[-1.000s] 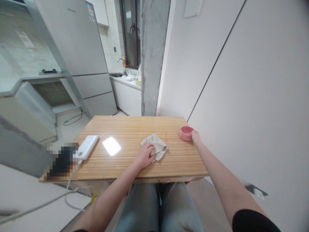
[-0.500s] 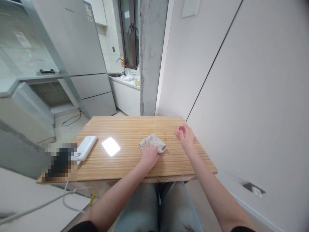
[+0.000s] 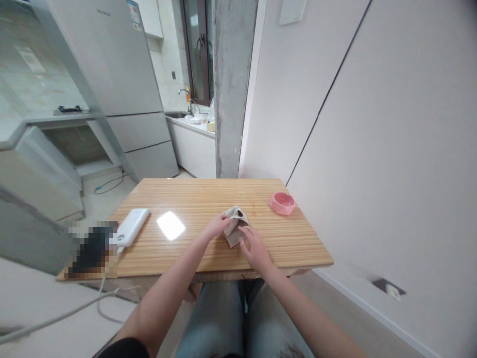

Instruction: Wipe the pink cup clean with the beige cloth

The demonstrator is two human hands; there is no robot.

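A light grey-beige cloth lies bunched on the middle of the wooden table. Its upper part is lifted into a fold, and a small dark spot or opening shows there; what that is I cannot make out. My left hand pinches the cloth's left edge. At the cloth's lower right is my right hand, its thumb and fingers apart, fingertips at the fabric. A pink bowl with an angular rim stands by the table's right edge, away from both hands.
A white power-bank-like device lies at the table's left, beside a pixelated dark object. Cables hang below that corner. A white wall runs along the right side. The fridge and sink are behind.
My right hand has let go of the pink bowl and come left to the cloth. My left hand has shifted to the cloth's left edge, and the cloth is now gathered up instead of flatter.
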